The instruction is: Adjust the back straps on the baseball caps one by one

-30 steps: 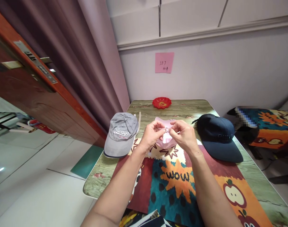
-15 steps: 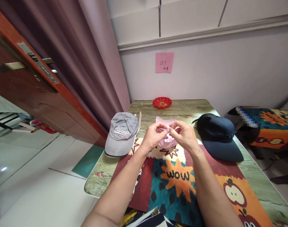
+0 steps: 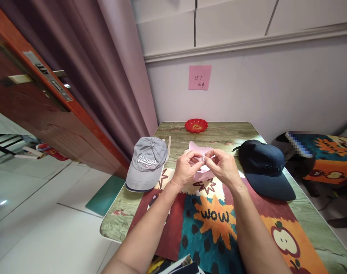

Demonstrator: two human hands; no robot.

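Note:
Both hands meet above a pink sheet-like item (image 3: 204, 175) near the middle of the table. My left hand (image 3: 187, 166) is pinched on a small whitish piece at the item's centre. Facing it, my right hand (image 3: 222, 164) is closed at the same small piece, fingertips nearly touching the left ones. What exactly the fingertips grip is too small to make out. A grey cap (image 3: 147, 161) lies to the left of the hands, and a dark blue cap (image 3: 263, 167) lies to the right.
A red scalloped dish (image 3: 196, 125) stands at the back of the wooden table (image 3: 116, 224). A colourful mat (image 3: 210, 232) covers the front. A door (image 3: 56, 114) and curtain are at the left, a pink note (image 3: 200, 77) on the wall.
The fingertips have shifted slightly and come closer around the small piece. The whole view has moved a little; the caps and dish keep their places.

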